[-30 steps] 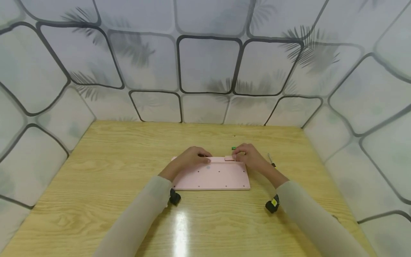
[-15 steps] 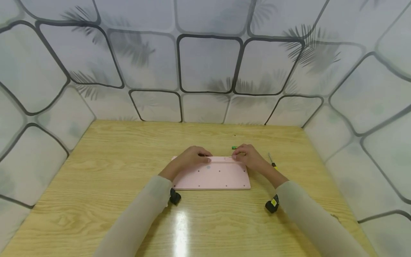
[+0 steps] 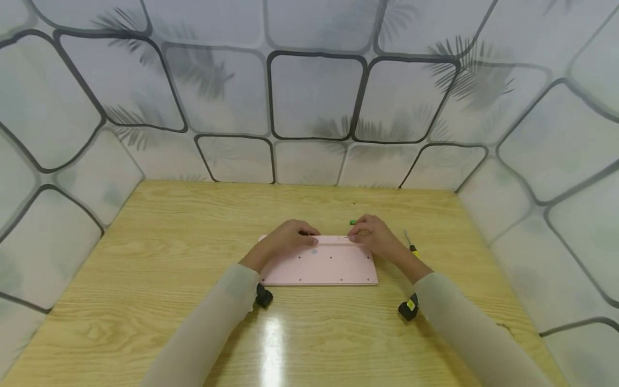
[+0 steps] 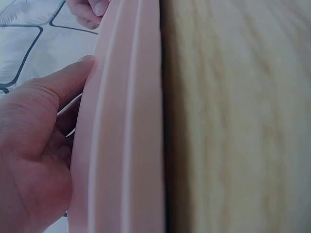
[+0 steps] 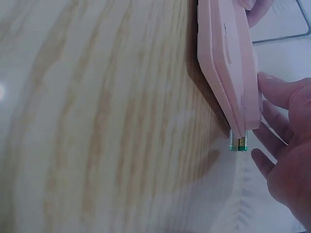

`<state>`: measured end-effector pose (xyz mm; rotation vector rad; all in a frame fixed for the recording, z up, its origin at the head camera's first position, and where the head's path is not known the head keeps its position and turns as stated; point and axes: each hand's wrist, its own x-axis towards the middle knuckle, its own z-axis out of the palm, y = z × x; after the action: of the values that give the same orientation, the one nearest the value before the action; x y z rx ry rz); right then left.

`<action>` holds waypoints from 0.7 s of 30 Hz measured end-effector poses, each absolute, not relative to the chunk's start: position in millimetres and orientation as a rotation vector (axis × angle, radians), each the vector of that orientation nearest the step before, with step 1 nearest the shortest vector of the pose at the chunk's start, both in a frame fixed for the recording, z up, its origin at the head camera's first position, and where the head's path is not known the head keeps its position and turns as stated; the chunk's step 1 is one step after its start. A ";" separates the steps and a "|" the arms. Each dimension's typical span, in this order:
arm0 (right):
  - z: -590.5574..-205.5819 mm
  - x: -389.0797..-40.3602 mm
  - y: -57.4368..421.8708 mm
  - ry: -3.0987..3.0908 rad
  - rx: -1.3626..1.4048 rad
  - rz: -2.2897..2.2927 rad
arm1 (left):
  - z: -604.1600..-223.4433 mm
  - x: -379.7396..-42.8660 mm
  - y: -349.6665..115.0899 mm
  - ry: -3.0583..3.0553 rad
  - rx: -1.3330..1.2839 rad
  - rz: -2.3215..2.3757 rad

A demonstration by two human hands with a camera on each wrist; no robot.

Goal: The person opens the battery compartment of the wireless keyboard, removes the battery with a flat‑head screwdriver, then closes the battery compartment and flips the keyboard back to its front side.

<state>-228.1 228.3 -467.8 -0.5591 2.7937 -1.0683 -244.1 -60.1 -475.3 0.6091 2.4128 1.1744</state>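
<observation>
A pink keyboard (image 3: pixel 319 269) lies face down on the table, its underside dotted with several screws. My left hand (image 3: pixel 290 235) grips its far edge, with the thumb (image 4: pixel 73 77) on the underside and the fingers behind the edge. At the right end of that raised edge, my right hand (image 3: pixel 376 235) has its thumb and fingertips on the small battery cover (image 3: pixel 342 238), which sits almost level with the case. The hand hides part of the cover. Seen from the right wrist, the thumb (image 5: pixel 277 90) presses against the raised strip and the other fingers are curled behind it.
Green batteries (image 3: pixel 352 222) lie on the wooden table (image 3: pixel 169 258) just behind the keyboard; two show side by side in the right wrist view. A screwdriver (image 3: pixel 412 247) lies right of my right hand. Patterned cloth walls (image 3: pixel 314 97) surround the table.
The battery cover's dark outline, plain one second ago, has shrunk as the cover sank closer to level with the case. My right hand has shifted very slightly left; the left hand holds still.
</observation>
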 end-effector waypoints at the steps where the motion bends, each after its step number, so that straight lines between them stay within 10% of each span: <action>1: -467.4 -228.0 228.4 2.790 -0.560 -1.075 | -475.0 -244.0 -59.8 2.413 0.607 1.171; 21: -471.1 -230.3 228.6 2.568 -0.360 -1.158 | -476.5 -243.4 -59.0 2.416 0.636 1.173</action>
<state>-230.3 228.6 -471.1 -0.3604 2.5683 -1.1578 -243.4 -59.0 -476.5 0.6362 2.4159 1.1729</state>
